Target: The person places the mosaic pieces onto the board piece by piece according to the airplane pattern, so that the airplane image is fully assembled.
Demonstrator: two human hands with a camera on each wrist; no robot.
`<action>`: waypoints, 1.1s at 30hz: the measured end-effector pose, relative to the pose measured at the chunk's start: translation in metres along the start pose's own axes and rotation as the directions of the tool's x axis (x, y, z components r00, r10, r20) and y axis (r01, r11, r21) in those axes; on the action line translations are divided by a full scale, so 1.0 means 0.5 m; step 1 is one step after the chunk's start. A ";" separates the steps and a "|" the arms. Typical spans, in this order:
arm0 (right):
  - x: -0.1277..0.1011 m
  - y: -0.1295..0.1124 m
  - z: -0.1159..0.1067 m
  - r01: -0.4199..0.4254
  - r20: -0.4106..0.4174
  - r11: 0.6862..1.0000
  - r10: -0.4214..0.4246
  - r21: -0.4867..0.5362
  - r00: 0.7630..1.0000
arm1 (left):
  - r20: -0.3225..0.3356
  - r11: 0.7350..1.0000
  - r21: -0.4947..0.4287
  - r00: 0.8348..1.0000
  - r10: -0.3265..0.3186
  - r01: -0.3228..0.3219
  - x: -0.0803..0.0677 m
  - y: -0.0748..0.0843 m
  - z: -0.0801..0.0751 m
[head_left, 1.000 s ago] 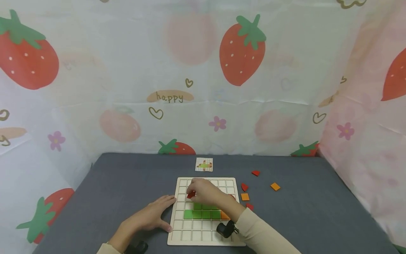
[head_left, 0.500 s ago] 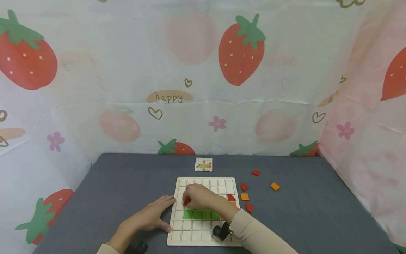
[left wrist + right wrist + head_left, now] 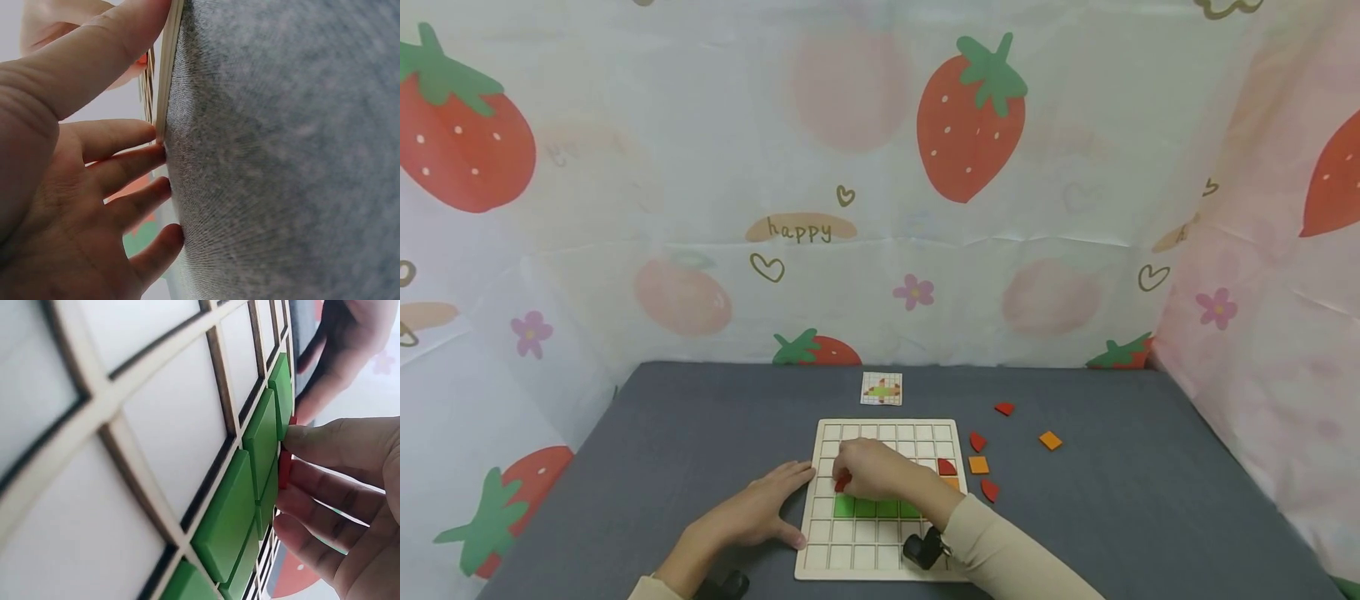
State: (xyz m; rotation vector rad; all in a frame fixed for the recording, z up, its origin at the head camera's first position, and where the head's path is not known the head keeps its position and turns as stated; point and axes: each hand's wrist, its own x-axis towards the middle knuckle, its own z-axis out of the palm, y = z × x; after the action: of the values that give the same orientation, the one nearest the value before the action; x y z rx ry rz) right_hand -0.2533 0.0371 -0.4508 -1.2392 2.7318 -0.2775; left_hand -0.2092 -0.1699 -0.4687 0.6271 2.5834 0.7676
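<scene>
Head view: the right hand [image 3: 872, 468] is over the left-middle of the grid board [image 3: 827, 546], fingers curled in a pinch grip on a small red piece [image 3: 842, 482], which pokes out at the hand's left tip, right above the row of green tiles [image 3: 876, 507]. The left hand [image 3: 760, 508] lies flat on the grey worktop [image 3: 685, 442], fingers straight, touching the board's left edge. So the right one is plainly nearer the piece.

Left wrist view: relaxed straight fingers [image 3: 125, 169] against the board's edge, holding nothing.

Right wrist view: the red piece [image 3: 285, 470] is thin and flat, held on edge between fingertips [image 3: 325, 444], touching the green row's far side.
</scene>
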 end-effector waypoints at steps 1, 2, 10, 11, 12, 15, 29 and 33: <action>0.000 0.000 -0.001 -0.002 0.003 1.000 0.002 0.004 1.000 | 0.003 1.000 -0.004 1.000 0.001 -0.001 0.000 0.000 0.000; 0.000 0.000 -0.001 -0.001 0.005 1.000 0.001 0.007 1.000 | 0.006 1.000 -0.009 1.000 0.000 0.000 0.000 0.000 0.000; 0.001 0.001 0.002 0.004 0.017 1.000 -0.004 0.028 1.000 | 0.006 1.000 -0.003 1.000 0.007 -0.007 -0.002 0.001 -0.001; 0.000 0.001 0.003 0.005 0.017 0.999 -0.005 0.031 1.000 | 0.006 1.000 -0.005 1.000 0.005 -0.005 -0.002 0.001 -0.002; 0.000 0.001 0.003 0.006 0.016 0.999 -0.007 0.036 1.000 | 0.006 1.000 -0.006 1.000 0.004 -0.004 -0.002 0.001 -0.002; -0.002 0.001 0.002 0.018 0.008 0.999 -0.019 0.043 1.000 | 0.005 1.000 -0.008 1.000 0.002 -0.002 -0.003 0.002 -0.002; -0.005 0.006 0.002 0.018 0.005 0.997 -0.018 0.072 1.000 | 0.002 1.000 -0.007 1.000 0.008 -0.008 -0.004 0.003 -0.003; -0.006 0.019 -0.007 -0.021 -0.008 0.995 0.022 0.096 1.000 | 0.000 1.000 -0.001 1.000 -0.021 0.021 0.000 0.005 -0.003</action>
State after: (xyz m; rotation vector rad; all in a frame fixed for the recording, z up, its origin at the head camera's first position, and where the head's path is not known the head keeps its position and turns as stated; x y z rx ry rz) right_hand -0.2588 0.0461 -0.4495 -1.1853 2.7025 -0.4080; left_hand -0.2090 -0.1686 -0.4662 0.5990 2.5855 0.7626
